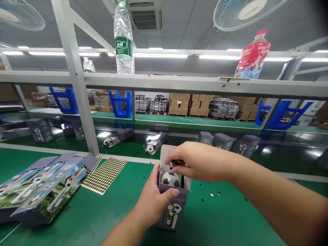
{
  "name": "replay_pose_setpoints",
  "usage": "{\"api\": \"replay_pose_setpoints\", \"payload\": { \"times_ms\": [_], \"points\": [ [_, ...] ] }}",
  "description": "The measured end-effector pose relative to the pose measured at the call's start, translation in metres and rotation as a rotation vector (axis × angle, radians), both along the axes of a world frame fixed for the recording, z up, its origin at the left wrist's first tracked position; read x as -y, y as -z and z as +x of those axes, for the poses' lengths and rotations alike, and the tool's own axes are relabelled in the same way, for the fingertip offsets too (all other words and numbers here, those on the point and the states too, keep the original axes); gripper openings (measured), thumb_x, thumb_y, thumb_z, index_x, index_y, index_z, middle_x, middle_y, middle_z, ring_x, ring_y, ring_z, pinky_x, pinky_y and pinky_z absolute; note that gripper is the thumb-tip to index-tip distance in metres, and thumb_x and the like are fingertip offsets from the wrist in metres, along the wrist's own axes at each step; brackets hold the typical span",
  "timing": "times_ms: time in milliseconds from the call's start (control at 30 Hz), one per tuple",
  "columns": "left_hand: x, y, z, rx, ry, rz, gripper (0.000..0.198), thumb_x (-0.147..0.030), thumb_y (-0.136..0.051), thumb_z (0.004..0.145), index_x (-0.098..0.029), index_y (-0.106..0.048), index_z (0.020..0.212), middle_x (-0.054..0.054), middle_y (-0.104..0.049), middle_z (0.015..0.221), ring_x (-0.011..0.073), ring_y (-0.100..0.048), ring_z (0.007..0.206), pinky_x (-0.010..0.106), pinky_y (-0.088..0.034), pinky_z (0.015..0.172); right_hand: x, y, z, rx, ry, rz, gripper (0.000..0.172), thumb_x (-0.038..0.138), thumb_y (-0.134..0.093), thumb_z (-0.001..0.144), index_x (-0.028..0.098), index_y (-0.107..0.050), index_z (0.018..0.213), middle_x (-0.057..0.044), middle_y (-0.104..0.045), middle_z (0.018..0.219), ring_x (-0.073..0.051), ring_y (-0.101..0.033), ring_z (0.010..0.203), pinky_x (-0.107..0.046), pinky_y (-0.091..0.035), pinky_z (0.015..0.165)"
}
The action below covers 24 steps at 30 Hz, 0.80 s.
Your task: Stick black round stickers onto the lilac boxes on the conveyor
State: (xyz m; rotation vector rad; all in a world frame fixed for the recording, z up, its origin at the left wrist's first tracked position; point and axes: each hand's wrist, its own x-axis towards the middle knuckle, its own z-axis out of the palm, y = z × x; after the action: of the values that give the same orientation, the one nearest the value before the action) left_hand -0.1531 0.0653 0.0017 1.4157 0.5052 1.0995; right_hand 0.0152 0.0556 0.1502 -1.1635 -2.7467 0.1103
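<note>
An upright purple box (172,215) with its top open stands on the green table (220,218). Inside its top shows a black and white ball (170,179), patterned like a football. Wrapped round the box's left side and front is my left hand (153,198), its thumb on the front edge. My right hand (196,162) reaches over the open top from the right, fingers bent and pressed together beside the raised flap, above the ball. A dark piece shows at its fingertips, too small to make out.
Flat purple printed boxes (53,188) lie at the left, beside a sheet of round black stickers (105,176). Behind a pale edge, more boxes (156,140) lie on a dark green belt. A metal post (82,89) rises at left, with bottles on the rail above.
</note>
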Motion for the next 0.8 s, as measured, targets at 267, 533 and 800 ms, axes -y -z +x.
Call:
{"api": "replay_pose_setpoints", "payload": {
  "times_ms": [267, 533, 800],
  "points": [
    [0.0, 0.006, -0.002, 0.025, 0.014, 0.029, 0.077, -0.047, -0.072, 0.079, -0.027, -0.035, 0.143, 0.009, -0.05, 0.138, 0.031, -0.049, 0.125, 0.041, -0.041, 0.104, 0.01, 0.002, 0.026, -0.314, 0.257, 0.083, 0.023, 0.038, -0.052, 0.093, 0.027, -0.068, 0.106, -0.001, -0.07, 0.093, -0.016, -0.062, 0.075, -0.026, -0.047, 0.061],
    [0.006, -0.023, 0.014, -0.057, -0.286, -0.138, 0.056, -0.031, -0.058, 0.086, -0.03, -0.037, 0.139, 0.007, -0.057, 0.129, 0.0275, -0.057, 0.114, 0.038, -0.048, 0.091, 0.019, 0.103, 0.041, -0.948, 0.468, -0.278, 0.048, 0.054, -0.046, 0.094, 0.025, -0.05, 0.132, -0.009, -0.057, 0.13, -0.024, -0.054, 0.117, -0.04, -0.047, 0.096],
    [0.005, -0.017, 0.02, 0.042, -0.269, -0.29, 0.05, -0.018, -0.049, 0.085, -0.034, -0.043, 0.132, 0.004, -0.059, 0.125, 0.0218, -0.064, 0.098, 0.027, -0.051, 0.07, 0.014, 0.135, 0.008, -1.387, 0.498, -0.384, 0.035, 0.047, -0.055, 0.091, 0.019, -0.063, 0.108, -0.008, -0.069, 0.103, -0.021, -0.064, 0.091, -0.035, -0.052, 0.082]
  ]
}}
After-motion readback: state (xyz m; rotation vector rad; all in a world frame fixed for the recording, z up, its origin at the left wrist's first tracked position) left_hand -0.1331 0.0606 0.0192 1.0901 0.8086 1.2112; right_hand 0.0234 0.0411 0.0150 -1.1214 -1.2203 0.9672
